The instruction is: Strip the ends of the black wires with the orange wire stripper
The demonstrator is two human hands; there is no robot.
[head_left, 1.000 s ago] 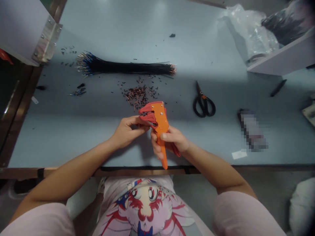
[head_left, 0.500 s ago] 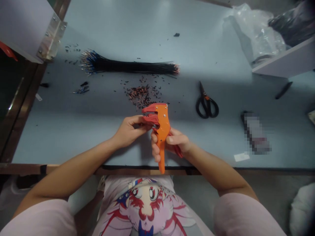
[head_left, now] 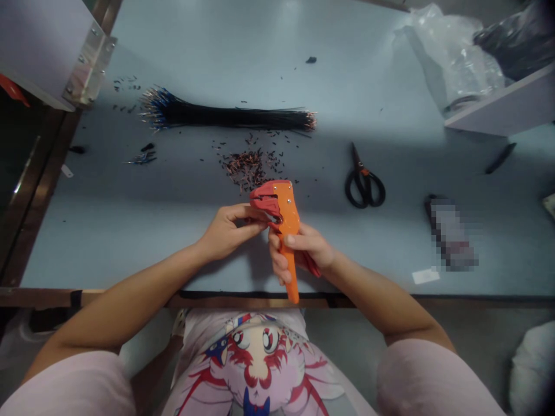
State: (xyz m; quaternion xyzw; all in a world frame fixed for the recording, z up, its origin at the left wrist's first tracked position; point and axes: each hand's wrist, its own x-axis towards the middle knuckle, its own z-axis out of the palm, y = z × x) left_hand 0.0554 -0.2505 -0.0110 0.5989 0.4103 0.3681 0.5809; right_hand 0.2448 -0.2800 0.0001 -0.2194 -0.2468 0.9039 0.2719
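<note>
My right hand (head_left: 301,251) is wrapped round the handles of an orange and red wire stripper (head_left: 288,216), held upright near the table's front edge. The red jaws point left and are nearly together. Beside the lower jaw, my left hand (head_left: 229,231) is closed in a pinch; whatever is between its fingertips is hidden by the fingers and the tool. Just beyond the jaws lies a pile of short black and copper-coloured wire scraps (head_left: 247,167). Farther back rests a long bundle of black wires (head_left: 234,117), with blue ends at the left and bare copper ends at the right.
Black-handled scissors (head_left: 364,182) lie to the right, and beyond them a pixelated object (head_left: 451,231) and a white label (head_left: 425,276). A few blue-ended pieces (head_left: 142,158) lie at left. Clear plastic bags (head_left: 459,58) sit at back right behind a panel (head_left: 498,107).
The stripper's red jaws have come together from a wider gap. Its orange handle has swung slightly right at the bottom as my right hand squeezed. My left hand has barely moved.
</note>
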